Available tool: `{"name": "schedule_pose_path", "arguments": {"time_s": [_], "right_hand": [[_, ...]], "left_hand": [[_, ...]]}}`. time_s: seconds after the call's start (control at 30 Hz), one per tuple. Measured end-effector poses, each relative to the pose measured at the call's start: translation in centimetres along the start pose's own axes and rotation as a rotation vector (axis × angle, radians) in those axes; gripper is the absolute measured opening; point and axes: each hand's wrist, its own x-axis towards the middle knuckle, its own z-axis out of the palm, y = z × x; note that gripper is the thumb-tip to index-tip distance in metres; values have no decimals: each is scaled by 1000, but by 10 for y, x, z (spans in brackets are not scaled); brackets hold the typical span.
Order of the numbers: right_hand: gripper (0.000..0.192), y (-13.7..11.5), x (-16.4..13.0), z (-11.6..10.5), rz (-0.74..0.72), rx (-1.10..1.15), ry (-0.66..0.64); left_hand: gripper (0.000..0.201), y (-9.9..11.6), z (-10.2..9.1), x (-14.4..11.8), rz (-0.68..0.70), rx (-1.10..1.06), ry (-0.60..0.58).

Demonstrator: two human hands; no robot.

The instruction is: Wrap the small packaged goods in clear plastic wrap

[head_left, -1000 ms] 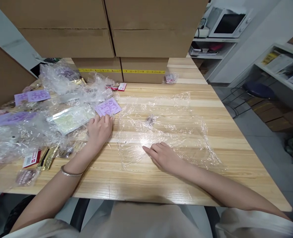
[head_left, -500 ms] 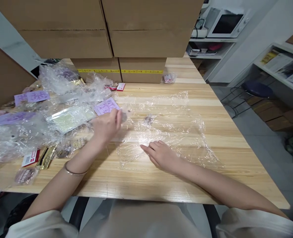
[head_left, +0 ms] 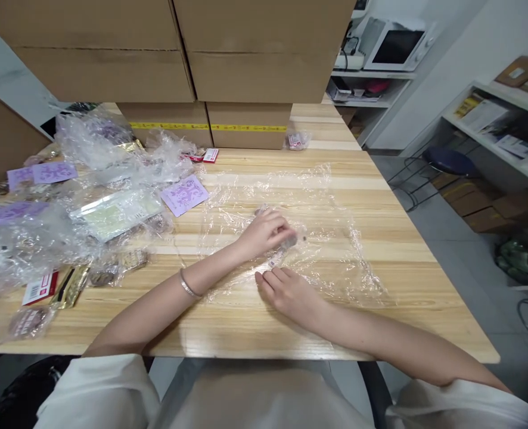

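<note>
A large clear plastic bag (head_left: 335,262) lies spread flat and crinkled on the wooden table. My left hand (head_left: 264,232) is over its middle, fingers pinched on a small clear packet (head_left: 291,240) with something greyish inside. Part of another small item (head_left: 260,210) shows just behind that hand, mostly covered. My right hand (head_left: 293,295) rests at the bag's near side, its fingers curled together on the film; its fingertips are partly hidden.
Crumpled clear wrappers (head_left: 36,250), purple printed cards (head_left: 184,195) and a silvery pouch (head_left: 118,213) pile up on the left. Cardboard boxes (head_left: 246,128) stand along the back. A small wrapped red packet (head_left: 297,140) lies at the back right, and a round wrapped item (head_left: 29,322) at front left.
My left hand has moved right from beside the purple card to the middle of the bag, carrying the small packet. My right hand's extended index finger has curled in.
</note>
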Motion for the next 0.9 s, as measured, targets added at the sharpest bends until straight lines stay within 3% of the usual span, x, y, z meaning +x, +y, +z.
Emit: {"name": "schedule_pose_path", "arguments": {"time_s": [0.1, 0.2, 0.3, 0.43, 0.53, 0.6, 0.7, 0.77, 0.9], "right_hand": [[32, 1, 1, -4, 10, -13, -11], [24, 1, -4, -14, 207, -85, -83], [22, 10, -16, -32, 412, -178, -226], [23, 35, -30, -51, 433, -33, -354], [18, 57, -37, -53, 520, 250, -361], [19, 73, -42, -51, 614, 424, -339], [19, 101, -55, -48, 728, 489, -377], [18, 120, -66, -47, 752, 547, -412], [34, 153, -88, -37, 790, 1003, -412]], "left_hand": [[32, -5, -7, -14, -60, 239, -187], [24, -5, -9, -22, -152, 371, -119], [25, 6, -19, -33, -67, 392, -29], [46, 27, -41, -58, 123, 288, -278], [68, 32, -48, -82, 145, 352, -420], [61, 27, -51, -95, 92, 422, -452], [54, 12, -67, -106, -84, 411, -487], [46, 2, -87, -108, -205, 304, -494], [28, -14, -125, -106, -352, 1, -405]]}}
